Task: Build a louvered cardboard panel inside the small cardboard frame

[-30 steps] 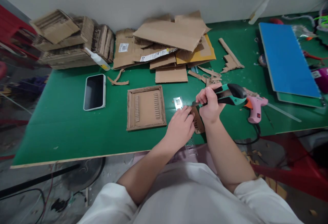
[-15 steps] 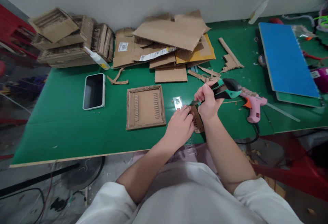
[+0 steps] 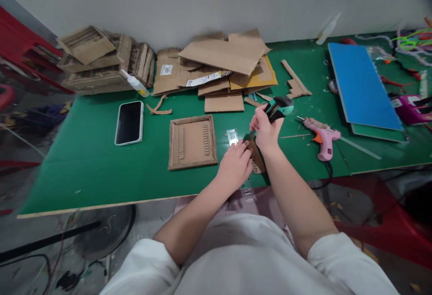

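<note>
My right hand (image 3: 266,132) is closed around a black-and-teal utility knife (image 3: 279,107), its handle slanting up to the right. The knife's front end points down beside the fingertips of my left hand (image 3: 235,163). With its fingers laid down, that hand presses a clear ruler (image 3: 248,193) on a small brown cardboard piece (image 3: 258,162). One end of the ruler sticks out past the table edge, and a patterned end shows beyond my fingers. My hands hide the middle of the ruler and part of the cardboard. The blade's tip cannot be made out.
A square cardboard frame (image 3: 193,167) lies left of my hands, with a phone (image 3: 129,123) farther left. Behind are cardboard sheets (image 3: 221,54), stacked cardboard trays (image 3: 101,72) and a glue bottle (image 3: 135,83). A pink glue gun (image 3: 326,140) and blue board (image 3: 366,86) lie right.
My right hand and the knife have shifted slightly left, and the knife handle now slants more steeply. My left hand stays pressed on the ruler. The whole view has turned a little.
</note>
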`<act>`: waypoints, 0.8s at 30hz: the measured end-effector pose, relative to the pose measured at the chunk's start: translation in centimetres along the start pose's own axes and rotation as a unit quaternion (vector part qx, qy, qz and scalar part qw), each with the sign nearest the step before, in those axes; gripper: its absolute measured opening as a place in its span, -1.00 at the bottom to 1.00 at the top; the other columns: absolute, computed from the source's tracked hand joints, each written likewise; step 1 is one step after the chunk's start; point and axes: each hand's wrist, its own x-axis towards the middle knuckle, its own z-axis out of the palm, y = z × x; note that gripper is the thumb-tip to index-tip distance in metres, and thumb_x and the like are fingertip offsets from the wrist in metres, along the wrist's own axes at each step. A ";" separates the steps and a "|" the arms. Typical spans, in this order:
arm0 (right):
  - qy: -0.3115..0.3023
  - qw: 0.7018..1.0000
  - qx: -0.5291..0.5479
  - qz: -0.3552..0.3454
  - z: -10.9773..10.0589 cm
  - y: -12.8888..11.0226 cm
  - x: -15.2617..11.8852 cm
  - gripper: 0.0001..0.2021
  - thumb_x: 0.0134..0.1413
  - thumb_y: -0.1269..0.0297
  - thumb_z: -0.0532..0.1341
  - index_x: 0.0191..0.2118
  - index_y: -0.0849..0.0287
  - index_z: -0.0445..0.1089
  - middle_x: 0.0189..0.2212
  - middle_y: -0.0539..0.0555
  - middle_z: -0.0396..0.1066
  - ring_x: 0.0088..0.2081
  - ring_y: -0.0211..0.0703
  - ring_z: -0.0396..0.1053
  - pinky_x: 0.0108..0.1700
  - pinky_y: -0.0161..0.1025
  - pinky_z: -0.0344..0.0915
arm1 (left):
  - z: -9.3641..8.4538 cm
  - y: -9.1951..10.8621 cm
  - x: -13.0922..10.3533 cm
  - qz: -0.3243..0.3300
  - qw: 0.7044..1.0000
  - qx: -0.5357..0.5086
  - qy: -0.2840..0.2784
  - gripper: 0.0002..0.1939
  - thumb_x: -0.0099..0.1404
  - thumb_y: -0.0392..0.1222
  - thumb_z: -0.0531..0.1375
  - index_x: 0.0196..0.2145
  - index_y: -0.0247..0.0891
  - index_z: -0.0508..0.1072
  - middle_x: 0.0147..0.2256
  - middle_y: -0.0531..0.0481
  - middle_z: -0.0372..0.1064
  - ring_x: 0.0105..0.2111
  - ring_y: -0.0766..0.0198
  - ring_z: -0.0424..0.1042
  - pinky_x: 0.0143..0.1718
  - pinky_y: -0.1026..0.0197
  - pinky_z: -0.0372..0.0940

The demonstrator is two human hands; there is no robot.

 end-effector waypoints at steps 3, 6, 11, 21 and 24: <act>-0.009 1.000 0.002 0.016 0.2 -0.1 0.7 -0.79 -0.04 0.15 0.21 -0.45 0.13 0.18 -0.79 -0.24 0.00 -0.76 -0.43 -0.03 -0.71 -0.40 0.06 | 0.0 0.0 0.0 -0.002 1.000 -0.004 0.009 -0.72 0.24 -0.29 0.02 -0.09 -0.37 0.32 0.06 -0.25 0.22 0.14 0.06 0.13 0.12 -0.08 0.11; -0.009 1.000 0.021 -0.001 0.1 -1.0 1.6 -0.76 -0.04 0.10 0.21 -0.44 0.11 0.17 -0.77 -0.23 0.00 -0.74 -0.43 -0.01 -0.65 -0.40 0.14 | 0.1 -0.1 0.0 0.000 1.000 -0.012 0.015 -0.72 0.25 -0.29 0.02 -0.09 -0.34 0.31 0.04 -0.23 0.24 0.13 0.08 0.14 0.12 -0.08 0.12; -0.039 0.999 -0.004 -0.004 -0.8 -3.1 2.8 -0.69 -0.04 -0.01 0.18 -0.23 0.05 0.23 -0.54 -0.11 0.20 -0.51 -0.36 0.27 -0.52 -0.37 0.28 | 0.2 -0.1 -0.2 0.009 0.999 -0.019 0.029 -0.73 0.26 -0.29 0.01 -0.09 -0.32 0.31 0.05 -0.22 0.23 0.14 0.10 0.13 0.13 -0.07 0.09; -0.003 0.999 -0.044 -0.032 -1.9 -3.5 2.8 -0.69 -0.11 0.07 0.26 -0.23 0.00 0.22 -0.63 -0.16 0.25 -0.69 -0.40 0.18 -0.62 -0.35 0.18 | 0.2 -0.2 -0.3 0.002 0.999 -0.037 0.019 -0.65 0.22 -0.14 0.09 -0.06 -0.34 0.29 0.08 -0.22 0.21 0.15 0.04 0.11 0.15 -0.08 0.05; -0.023 0.999 -0.020 0.021 -1.9 -4.0 3.1 -0.72 -0.11 0.05 0.25 -0.29 0.04 0.25 -0.65 -0.17 0.16 -0.67 -0.40 0.16 -0.57 -0.34 0.23 | 0.1 -0.2 -0.3 0.002 0.999 -0.041 0.012 -0.65 0.23 -0.15 0.09 -0.06 -0.34 0.29 0.08 -0.21 0.21 0.16 0.04 0.09 0.16 -0.10 0.03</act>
